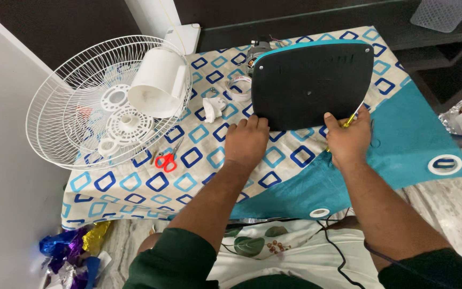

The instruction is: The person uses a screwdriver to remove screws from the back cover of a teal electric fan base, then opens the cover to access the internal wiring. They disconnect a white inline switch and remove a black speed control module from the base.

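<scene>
A black rounded fan base (312, 83) with a teal rim stands tilted on its edge on the patterned cloth (135, 182), its underside facing me. My left hand (247, 140) rests at its lower left edge, fingers touching the base. My right hand (348, 140) is closed around a yellow-handled screwdriver (350, 119) at the base's lower right corner, thumb against the base. The fan motor (258, 49) shows behind the base's top left.
White fan grilles (76, 115) lie at the left with a white motor cover (159, 83) and plastic discs. Red scissors (167, 160), a tape roll (240, 88) and a white knob (213, 107) lie on the cloth. Foil scraps (73, 251) lie on the floor. A black cable (338, 251) trails by my lap.
</scene>
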